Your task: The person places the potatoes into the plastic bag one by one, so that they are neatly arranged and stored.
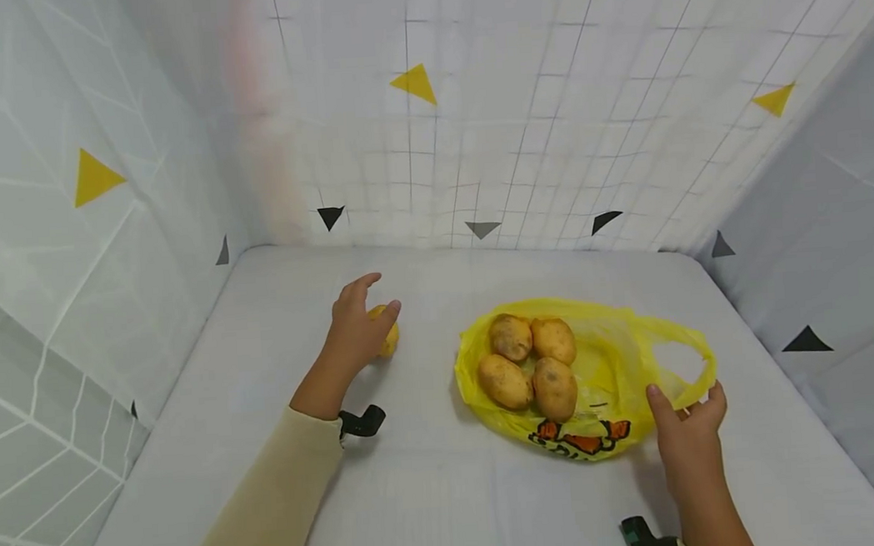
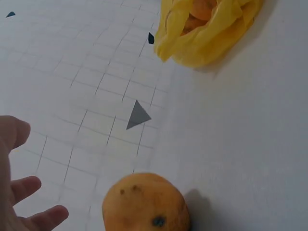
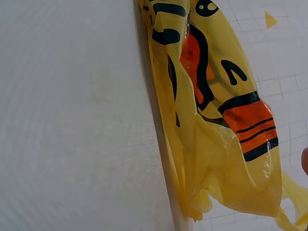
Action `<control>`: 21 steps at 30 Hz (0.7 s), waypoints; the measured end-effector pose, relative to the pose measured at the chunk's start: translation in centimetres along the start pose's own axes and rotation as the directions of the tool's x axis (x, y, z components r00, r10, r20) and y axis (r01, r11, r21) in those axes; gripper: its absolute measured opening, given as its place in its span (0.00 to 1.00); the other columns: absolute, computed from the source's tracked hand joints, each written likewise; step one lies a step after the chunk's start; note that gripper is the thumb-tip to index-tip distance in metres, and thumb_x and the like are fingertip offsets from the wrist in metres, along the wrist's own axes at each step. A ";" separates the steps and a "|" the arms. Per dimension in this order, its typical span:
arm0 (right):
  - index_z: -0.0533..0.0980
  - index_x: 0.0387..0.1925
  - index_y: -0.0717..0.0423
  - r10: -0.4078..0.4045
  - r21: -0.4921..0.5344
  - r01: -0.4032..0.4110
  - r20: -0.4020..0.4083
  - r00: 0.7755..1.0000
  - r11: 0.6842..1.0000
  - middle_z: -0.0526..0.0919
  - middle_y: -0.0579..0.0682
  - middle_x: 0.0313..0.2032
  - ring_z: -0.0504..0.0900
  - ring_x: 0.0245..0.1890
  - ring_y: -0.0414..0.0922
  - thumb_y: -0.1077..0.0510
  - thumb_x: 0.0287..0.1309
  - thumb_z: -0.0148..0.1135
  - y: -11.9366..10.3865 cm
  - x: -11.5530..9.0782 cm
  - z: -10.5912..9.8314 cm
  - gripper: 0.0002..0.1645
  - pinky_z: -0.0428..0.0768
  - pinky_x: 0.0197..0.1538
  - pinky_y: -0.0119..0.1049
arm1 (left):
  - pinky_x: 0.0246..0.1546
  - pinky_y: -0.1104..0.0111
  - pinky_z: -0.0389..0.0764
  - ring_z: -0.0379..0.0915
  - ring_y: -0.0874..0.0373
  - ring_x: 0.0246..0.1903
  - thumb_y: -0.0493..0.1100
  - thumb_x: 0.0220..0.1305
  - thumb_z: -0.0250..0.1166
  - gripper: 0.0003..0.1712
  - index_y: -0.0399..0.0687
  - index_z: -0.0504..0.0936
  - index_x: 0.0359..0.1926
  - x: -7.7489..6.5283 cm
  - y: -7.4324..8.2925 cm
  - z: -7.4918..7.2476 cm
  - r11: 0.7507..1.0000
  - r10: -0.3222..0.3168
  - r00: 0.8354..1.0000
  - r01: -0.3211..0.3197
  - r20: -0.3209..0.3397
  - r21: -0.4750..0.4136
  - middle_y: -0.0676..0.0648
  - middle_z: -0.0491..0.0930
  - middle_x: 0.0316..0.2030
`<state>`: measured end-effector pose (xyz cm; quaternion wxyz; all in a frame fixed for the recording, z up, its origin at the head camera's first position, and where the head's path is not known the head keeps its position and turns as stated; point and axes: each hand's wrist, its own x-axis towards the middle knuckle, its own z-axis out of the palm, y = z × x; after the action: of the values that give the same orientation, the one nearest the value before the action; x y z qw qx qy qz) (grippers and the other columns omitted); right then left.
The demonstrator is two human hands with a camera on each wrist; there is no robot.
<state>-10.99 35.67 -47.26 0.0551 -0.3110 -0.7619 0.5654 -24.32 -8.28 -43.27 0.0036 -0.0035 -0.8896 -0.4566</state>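
Note:
My left hand (image 1: pixel 357 324) is at the left of the table with its fingers spread beside a lone potato (image 1: pixel 388 333), which it partly covers in the head view. The left wrist view shows that potato (image 2: pixel 144 204), dark-spotted, with a gap between it and the fingertips (image 2: pixel 53 216). Right of centre lies a yellow plastic bag (image 1: pixel 608 363), its mouth spread wide, with several potatoes (image 1: pixel 505 381) grouped in its left part. My right hand (image 1: pixel 690 433) holds the bag by its handle at the right end, thumb at the near edge. Only a fingertip of it shows in the right wrist view.
The table (image 1: pixel 435 490) has a white cover. White gridded sheeting (image 1: pixel 504 135) stands behind it, with more sheeting on both sides. Black camera mounts (image 1: pixel 363 421) stick out from both wrists. In the right wrist view, the printed bag side (image 3: pixel 226 120) rises from the table.

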 end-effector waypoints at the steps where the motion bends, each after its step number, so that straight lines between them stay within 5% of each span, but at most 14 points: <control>1: 0.19 0.78 0.26 0.007 -0.002 -0.007 0.002 1.000 1.000 0.39 0.57 0.84 0.51 0.82 0.59 0.30 0.72 0.54 0.1 0.0 0.0 0.61 0.57 0.78 0.60 | 0.70 0.35 0.66 0.51 0.41 0.78 0.63 0.73 0.62 0.41 0.64 0.59 0.80 0.1 -0.5 -0.3 1.000 -0.017 1.000 0.017 0.007 0.003 0.46 0.53 0.81; 7: 0.18 0.78 0.27 0.026 0.000 -0.026 0.032 0.999 1.000 0.39 0.57 0.84 0.50 0.82 0.59 0.28 0.70 0.54 0.7 0.2 0.0 0.62 0.55 0.79 0.60 | 0.70 0.30 0.59 0.43 0.37 0.81 0.66 0.68 0.68 0.53 0.71 0.47 0.84 0.3 -3.6 -2.0 0.999 -0.042 0.995 0.041 0.086 0.008 0.44 0.43 0.83; 13: 0.19 0.78 0.26 0.022 0.010 -0.022 0.032 0.999 1.000 0.39 0.55 0.84 0.49 0.83 0.57 0.28 0.71 0.53 1.0 0.4 -0.2 0.60 0.53 0.80 0.58 | 0.73 0.31 0.54 0.41 0.37 0.82 0.63 0.64 0.73 0.58 0.81 0.42 0.83 0.3 -4.8 -2.1 0.993 -0.058 0.975 0.079 0.214 -0.089 0.46 0.37 0.84; 21: 0.19 0.79 0.27 0.025 0.003 -0.026 0.024 0.999 1.000 0.38 0.54 0.84 0.48 0.83 0.56 0.27 0.70 0.53 0.8 0.6 -0.2 0.61 0.52 0.80 0.58 | 0.75 0.32 0.52 0.40 0.39 0.82 0.62 0.61 0.75 0.60 0.84 0.44 0.81 0.3 -5.2 -1.6 0.989 -0.044 0.975 0.073 0.217 -0.125 0.48 0.37 0.85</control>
<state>-11.06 36.33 -48.09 0.0391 -0.3137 -0.7575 0.5711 -24.64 -12.62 -46.59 -0.1058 -0.0265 -0.8523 -0.5116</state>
